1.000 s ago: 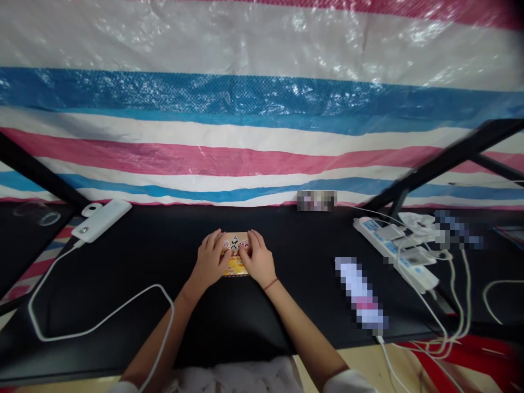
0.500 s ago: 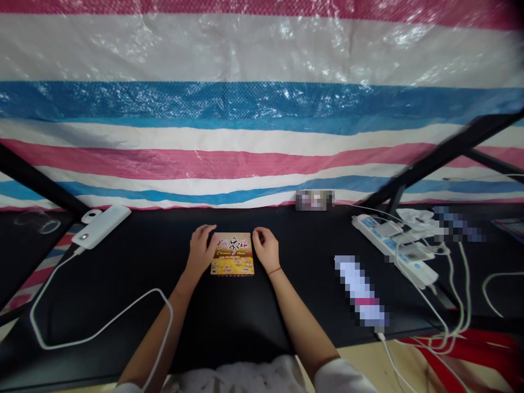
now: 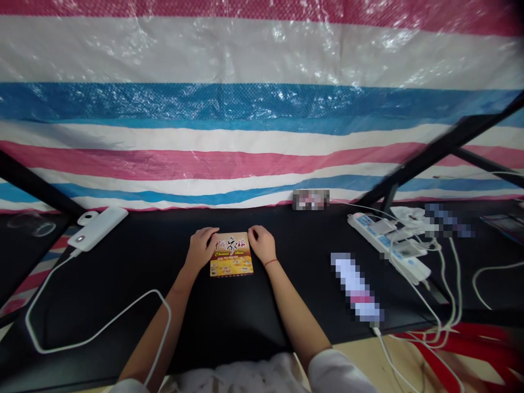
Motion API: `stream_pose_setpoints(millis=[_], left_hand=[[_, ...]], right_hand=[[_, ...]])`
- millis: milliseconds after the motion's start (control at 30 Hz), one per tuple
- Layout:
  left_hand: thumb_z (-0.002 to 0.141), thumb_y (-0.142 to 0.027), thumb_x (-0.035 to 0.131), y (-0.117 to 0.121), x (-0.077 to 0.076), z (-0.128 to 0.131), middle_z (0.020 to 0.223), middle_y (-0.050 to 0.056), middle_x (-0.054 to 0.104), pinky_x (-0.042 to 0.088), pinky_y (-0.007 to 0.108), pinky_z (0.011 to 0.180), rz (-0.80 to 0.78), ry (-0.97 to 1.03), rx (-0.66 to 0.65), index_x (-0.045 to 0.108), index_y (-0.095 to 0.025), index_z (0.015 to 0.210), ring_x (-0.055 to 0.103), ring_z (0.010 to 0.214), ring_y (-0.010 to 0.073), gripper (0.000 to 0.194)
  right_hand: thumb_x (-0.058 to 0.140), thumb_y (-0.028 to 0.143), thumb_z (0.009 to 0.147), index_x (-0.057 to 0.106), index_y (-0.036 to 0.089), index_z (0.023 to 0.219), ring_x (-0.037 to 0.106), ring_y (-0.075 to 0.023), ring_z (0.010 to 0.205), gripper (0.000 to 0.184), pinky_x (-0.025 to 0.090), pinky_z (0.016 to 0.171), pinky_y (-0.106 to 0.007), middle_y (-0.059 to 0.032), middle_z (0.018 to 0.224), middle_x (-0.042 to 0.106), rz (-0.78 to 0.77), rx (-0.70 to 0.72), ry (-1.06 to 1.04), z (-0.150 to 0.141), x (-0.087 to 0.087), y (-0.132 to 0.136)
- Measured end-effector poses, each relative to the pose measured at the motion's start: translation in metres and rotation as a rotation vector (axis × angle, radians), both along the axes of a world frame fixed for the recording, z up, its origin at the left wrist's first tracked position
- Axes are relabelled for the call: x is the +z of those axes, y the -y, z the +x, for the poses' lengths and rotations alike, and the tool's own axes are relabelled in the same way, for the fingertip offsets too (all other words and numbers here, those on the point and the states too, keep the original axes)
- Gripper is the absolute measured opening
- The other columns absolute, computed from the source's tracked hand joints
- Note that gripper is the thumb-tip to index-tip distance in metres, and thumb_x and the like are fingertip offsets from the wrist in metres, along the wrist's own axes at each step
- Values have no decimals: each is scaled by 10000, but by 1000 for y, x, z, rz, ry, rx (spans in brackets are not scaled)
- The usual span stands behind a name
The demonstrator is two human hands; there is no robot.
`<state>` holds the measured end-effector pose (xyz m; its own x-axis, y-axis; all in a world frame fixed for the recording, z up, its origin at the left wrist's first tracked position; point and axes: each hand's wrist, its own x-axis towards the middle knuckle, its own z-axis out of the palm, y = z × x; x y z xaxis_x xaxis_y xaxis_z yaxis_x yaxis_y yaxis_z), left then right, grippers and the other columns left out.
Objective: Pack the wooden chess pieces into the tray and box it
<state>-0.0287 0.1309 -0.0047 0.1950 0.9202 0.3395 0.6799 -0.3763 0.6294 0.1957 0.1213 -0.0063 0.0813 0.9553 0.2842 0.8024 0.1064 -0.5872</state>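
Note:
A Chinese chess box (image 3: pixel 231 261), printed in yellow and brown, lies flat on the black table in front of me. My left hand (image 3: pixel 201 246) rests along its left side, fingers curled around the far left corner. At the far right corner, the bent fingers and thumb of my right hand (image 3: pixel 262 244) press against the edge. The box sits between both hands, and its lettering faces up. Parts of my fingertips are hidden behind my hands.
A white power bank (image 3: pixel 98 229) with a looping cable lies left. To the right are a blurred phone (image 3: pixel 356 286) on a cable and a white power strip (image 3: pixel 385 245) with plugs and tangled cords. Striped plastic sheeting (image 3: pixel 229 164) hangs behind the table (image 3: pixel 229 322).
My right hand has moved inward and now touches the box. The box has turned very slightly. The view has shifted a little.

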Motion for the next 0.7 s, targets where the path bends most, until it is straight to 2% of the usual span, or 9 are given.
stream_pose_setpoints(millis=[167,333,700], left_hand=[[953,-295,366,-1,2,-3,1054,73,677,470,364,949,5,59,72,653,-199,1035,613,1022,200,313],[944,-300,380,-1,3,-2,997,60,684,487,355,920,-5,56,50,667,-206,970,630,975,197,303],[930,-304,406,-2,-1,-3,993,61,691,487,360,915,-5,29,37,673,-207,966,632,972,204,287]], right_hand=[[427,296,907,653,190,809,595,-162,704,268,408,632,-241,-45,772,651,-3,12,-7,1,0,0],[421,293,909,653,193,810,598,-159,699,271,411,637,-239,-39,765,653,-1,19,-21,1,1,1],[429,287,908,656,193,795,593,-154,687,270,406,629,-237,-33,758,650,3,23,-35,1,0,2]])
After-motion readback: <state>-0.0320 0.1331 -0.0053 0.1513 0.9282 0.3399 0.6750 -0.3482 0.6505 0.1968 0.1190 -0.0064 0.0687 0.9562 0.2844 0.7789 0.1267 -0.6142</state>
